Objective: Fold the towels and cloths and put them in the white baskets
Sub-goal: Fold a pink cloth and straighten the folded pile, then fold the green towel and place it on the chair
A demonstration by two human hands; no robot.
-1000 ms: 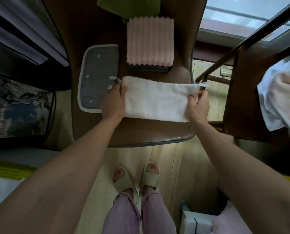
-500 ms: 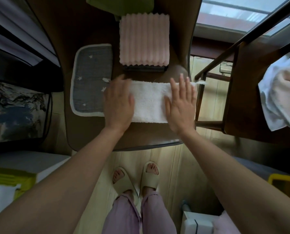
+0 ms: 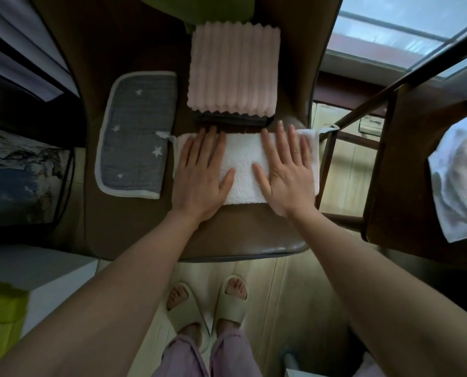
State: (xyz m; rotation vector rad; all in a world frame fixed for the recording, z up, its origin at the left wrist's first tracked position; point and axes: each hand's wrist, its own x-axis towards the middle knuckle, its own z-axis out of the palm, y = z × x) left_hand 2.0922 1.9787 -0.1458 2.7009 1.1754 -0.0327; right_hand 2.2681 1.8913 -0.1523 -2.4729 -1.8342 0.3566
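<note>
While my left hand [image 3: 202,172] and right hand [image 3: 286,170] press flat, fingers straight, gripping nothing, smoothing the white towel [image 3: 243,170] underneath, next up's probably folding it crosswise.

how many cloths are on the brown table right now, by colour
white: 1, the white towel under the left hand and right hand
grey with stars: 1, the grey cloth
pink ribbed: 1, the pink cloth
dark: 1, the dark cloth under the pink one
green: 1, the green cloth, partly out of frame
total: 5
</note>
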